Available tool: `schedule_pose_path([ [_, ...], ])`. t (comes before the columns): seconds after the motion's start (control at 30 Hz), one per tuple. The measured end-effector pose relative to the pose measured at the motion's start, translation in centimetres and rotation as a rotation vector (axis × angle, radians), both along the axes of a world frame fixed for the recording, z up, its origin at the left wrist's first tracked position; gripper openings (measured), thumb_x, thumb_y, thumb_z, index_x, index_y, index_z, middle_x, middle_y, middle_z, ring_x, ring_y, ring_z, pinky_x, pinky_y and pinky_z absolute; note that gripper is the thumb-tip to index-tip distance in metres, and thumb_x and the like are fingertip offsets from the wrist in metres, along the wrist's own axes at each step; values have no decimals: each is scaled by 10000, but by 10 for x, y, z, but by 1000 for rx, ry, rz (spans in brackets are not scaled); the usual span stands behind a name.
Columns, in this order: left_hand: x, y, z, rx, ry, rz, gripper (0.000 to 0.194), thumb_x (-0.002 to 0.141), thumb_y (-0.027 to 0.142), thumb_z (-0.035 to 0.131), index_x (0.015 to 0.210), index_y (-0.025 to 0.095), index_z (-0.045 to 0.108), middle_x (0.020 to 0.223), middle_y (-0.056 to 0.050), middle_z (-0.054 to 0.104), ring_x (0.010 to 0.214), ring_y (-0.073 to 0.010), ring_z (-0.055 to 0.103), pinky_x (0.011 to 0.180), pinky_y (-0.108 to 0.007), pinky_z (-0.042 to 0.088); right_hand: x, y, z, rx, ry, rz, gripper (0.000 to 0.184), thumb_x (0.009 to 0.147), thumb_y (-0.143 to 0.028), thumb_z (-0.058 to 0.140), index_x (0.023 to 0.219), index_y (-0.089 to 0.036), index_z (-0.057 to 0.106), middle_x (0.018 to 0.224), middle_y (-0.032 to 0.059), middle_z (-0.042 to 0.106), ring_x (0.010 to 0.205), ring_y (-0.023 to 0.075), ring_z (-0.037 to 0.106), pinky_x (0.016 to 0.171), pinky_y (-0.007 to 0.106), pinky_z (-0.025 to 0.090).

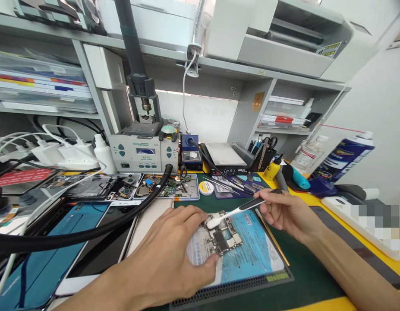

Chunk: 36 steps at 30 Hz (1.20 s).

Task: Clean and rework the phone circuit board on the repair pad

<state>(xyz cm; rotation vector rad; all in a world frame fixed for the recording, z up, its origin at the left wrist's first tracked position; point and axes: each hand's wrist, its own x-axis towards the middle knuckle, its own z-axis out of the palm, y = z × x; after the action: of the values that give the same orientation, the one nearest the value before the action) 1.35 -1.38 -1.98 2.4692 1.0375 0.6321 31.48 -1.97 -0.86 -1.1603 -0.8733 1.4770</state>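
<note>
A phone circuit board (pixel 223 242) lies on a blue and white printed sheet (pixel 251 259). My left hand (pixel 177 250) is closed on the board's left side, with the thumb at its near edge and the fingers at its far left corner. In my right hand (pixel 284 211) is a toothbrush (pixel 234 212) with a white neck and a black grip, pinched between thumb and fingers. Its white head rests on the far left part of the board, and the bristles cannot be made out. A thin gold-coloured stick (pixel 274 239) lies along the sheet's right edge.
Phones (pixel 96 246) lie at left, under a thick black hose (pixel 105 236). Behind stand trays of small parts (pixel 183 185), a hot-air station (pixel 144 151), a round white tub (pixel 206 187) and tweezers (pixel 228 183). A spray can (pixel 344 157) stands at right.
</note>
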Motion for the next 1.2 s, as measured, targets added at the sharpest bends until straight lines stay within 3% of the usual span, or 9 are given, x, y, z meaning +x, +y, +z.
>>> schedule_pose_path([
  [0.13, -2, 2, 3, 20, -6, -28, 456, 781, 384, 675, 1198, 199, 676, 1284, -87, 686, 1149, -314, 648, 1060, -481, 486, 0, -1, -1, -11, -3, 23, 209, 712, -284, 886, 772, -115, 780, 512, 27, 679, 353, 128, 604, 281, 153, 442],
  [0.3, -2, 1, 4, 21, -12, -39, 448, 784, 377, 667, 1194, 196, 682, 1267, -79, 698, 1139, -303, 656, 1053, -473, 489, 0, -1, -1, 2, -5, 5, 209, 753, -300, 881, 866, -148, 793, 613, 17, 725, 428, 114, 637, 320, 141, 477],
  [0.8, -3, 1, 4, -5, 11, -21, 479, 786, 387, 676, 1228, 202, 654, 1297, -82, 686, 1171, -312, 651, 1098, -490, 467, -3, -1, -4, 11, -34, 36, 216, 761, -335, 868, 829, -149, 781, 577, 11, 707, 400, 114, 627, 306, 137, 451],
  [0.97, -3, 2, 2, 6, 6, -30, 478, 787, 378, 675, 1231, 201, 648, 1296, -87, 683, 1178, -311, 642, 1101, -486, 465, -6, -3, -1, -7, -54, 66, 242, 746, -324, 879, 841, -123, 783, 629, 63, 746, 410, 138, 644, 305, 154, 455],
  [1.2, -2, 3, 4, -8, 1, -30, 449, 786, 382, 675, 1196, 198, 662, 1276, -85, 691, 1151, -305, 655, 1088, -481, 476, -4, -3, 0, -1, -52, 20, 225, 719, -329, 883, 785, -145, 771, 549, 18, 700, 399, 123, 619, 311, 151, 457],
])
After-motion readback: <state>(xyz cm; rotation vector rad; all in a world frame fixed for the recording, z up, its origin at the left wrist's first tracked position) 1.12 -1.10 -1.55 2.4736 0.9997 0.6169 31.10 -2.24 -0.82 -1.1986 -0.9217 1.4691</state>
